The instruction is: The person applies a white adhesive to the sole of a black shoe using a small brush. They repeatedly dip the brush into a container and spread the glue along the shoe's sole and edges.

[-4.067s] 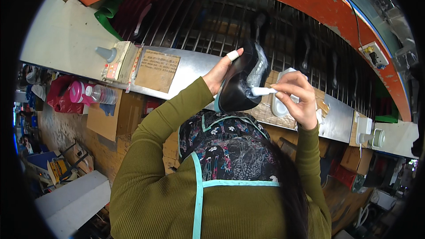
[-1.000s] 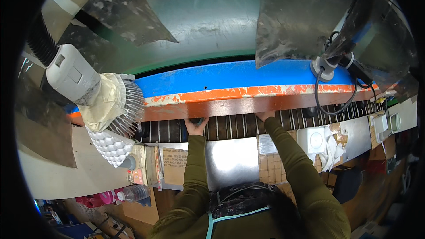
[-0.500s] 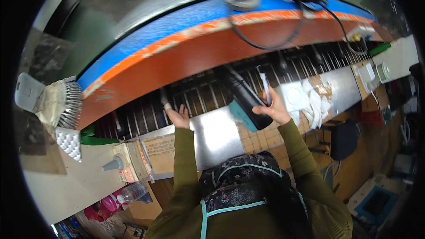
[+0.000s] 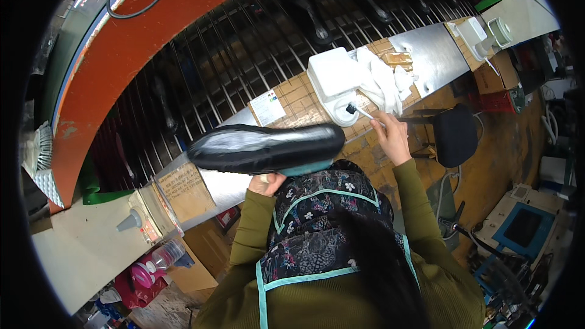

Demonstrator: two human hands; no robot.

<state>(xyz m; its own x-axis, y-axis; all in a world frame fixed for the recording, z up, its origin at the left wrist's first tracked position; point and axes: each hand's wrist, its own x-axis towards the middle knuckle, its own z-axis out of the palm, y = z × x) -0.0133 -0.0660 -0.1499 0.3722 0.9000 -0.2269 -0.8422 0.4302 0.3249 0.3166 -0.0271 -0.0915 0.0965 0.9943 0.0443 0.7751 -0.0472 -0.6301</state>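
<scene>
A black shoe on a teal last (image 4: 268,146) lies level in front of my body, its long shiny side facing up. My left hand (image 4: 266,184) is closed on it from below; most of its fingers are hidden under the shoe. My right hand (image 4: 393,139) pinches the white handle of a small brush (image 4: 363,111). The brush's dark head is over the round white plastic tub (image 4: 343,117), to the right of the shoe's end. Whether the bristles touch the tub cannot be made out.
Metal rods of a conveyor (image 4: 225,55) run beyond the ledge, with several black soles (image 4: 308,18) on them. Crumpled white cloth (image 4: 381,82) lies beside the tub. A grey cone (image 4: 129,220) sits at the left; a dark stool (image 4: 456,136) stands at the right.
The shoe has turned from steep to level, passing from my right hand to my left. My right hand has carried the brush over to the white tub. The view has shifted.
</scene>
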